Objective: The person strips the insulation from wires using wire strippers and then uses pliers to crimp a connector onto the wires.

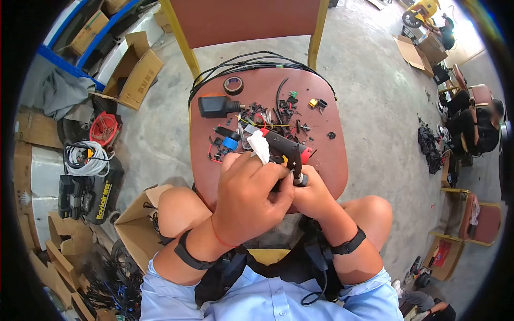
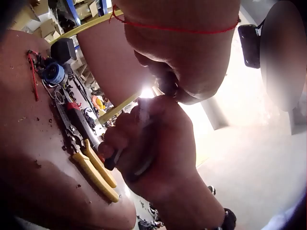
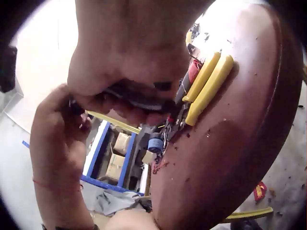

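Observation:
Both hands meet just above the front of a reddish-brown chair seat point(image 1: 334, 160). My left hand point(image 1: 249, 192) has curled fingers, with thumb and index finger pinching a small, mostly hidden part; I cannot tell its kind. A crumpled-looking white piece point(image 1: 259, 145) shows beyond the left knuckles. My right hand point(image 1: 313, 195) grips a black-handled tool point(image 1: 293, 158), whose dark end pokes out between the fingers in the left wrist view. Close below the hands, pliers with yellow handles point(image 3: 209, 88) lie on the seat, their jaws toward the scraps.
On the seat are a black box-shaped part point(image 1: 217, 107), a tape roll point(image 1: 233, 85), a blue roll point(image 1: 230, 143), a black-and-red tool point(image 1: 281, 143) and scattered black scraps point(image 1: 292, 109). Black cables point(image 1: 257, 56) loop along its back. Cardboard boxes point(image 1: 131, 75) and a compressor point(image 1: 93, 187) stand left.

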`<control>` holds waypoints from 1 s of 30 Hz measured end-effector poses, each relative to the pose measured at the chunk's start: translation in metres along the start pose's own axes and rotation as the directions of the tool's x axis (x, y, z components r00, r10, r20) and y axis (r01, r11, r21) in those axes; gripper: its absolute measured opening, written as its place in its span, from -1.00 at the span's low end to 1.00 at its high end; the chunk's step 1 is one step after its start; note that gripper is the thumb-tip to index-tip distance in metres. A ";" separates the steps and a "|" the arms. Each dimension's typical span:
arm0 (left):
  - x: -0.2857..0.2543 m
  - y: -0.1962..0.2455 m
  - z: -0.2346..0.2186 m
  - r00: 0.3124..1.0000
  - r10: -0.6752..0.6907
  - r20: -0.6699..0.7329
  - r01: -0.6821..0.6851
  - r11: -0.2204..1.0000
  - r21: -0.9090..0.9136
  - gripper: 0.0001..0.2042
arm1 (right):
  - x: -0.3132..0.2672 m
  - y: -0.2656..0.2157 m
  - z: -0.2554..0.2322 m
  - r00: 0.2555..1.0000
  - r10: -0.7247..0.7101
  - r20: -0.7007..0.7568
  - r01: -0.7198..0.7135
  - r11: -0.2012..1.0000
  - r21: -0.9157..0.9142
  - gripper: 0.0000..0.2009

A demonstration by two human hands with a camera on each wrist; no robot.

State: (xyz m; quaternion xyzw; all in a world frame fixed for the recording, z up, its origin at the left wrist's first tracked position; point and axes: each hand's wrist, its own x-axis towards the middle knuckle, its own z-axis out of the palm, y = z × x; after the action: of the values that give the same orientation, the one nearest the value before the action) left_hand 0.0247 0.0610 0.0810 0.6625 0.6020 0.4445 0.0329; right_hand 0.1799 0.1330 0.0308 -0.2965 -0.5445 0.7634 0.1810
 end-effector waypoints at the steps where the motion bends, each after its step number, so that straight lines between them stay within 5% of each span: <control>1: 0.001 -0.001 0.001 1.000 -0.002 -0.001 0.002 1.000 0.003 -0.89 | 0.001 0.000 -0.001 0.999 0.029 0.014 -0.029 0.999 0.025 -0.78; 13: 0.000 -0.003 0.003 0.998 -0.051 0.024 0.051 0.999 -0.002 -0.92 | -0.003 -0.012 -0.002 0.985 0.166 0.039 -0.170 0.976 0.135 -0.78; 22: 0.003 0.000 -0.003 0.989 -0.113 0.091 0.116 0.993 -0.030 -0.94 | -0.007 -0.017 -0.002 0.996 0.081 0.040 -0.087 0.978 0.189 -0.75; 30: 0.003 -0.001 0.001 0.984 -0.145 0.099 0.151 0.987 -0.058 -0.93 | -0.006 -0.014 -0.004 0.999 0.031 -0.032 -0.032 0.999 -0.024 -0.79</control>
State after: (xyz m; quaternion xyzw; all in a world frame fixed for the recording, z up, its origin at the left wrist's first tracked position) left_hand 0.0242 0.0640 0.0818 0.6349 0.6325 0.4283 0.1158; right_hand 0.1865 0.1368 0.0444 -0.3191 -0.5462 0.7548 0.1738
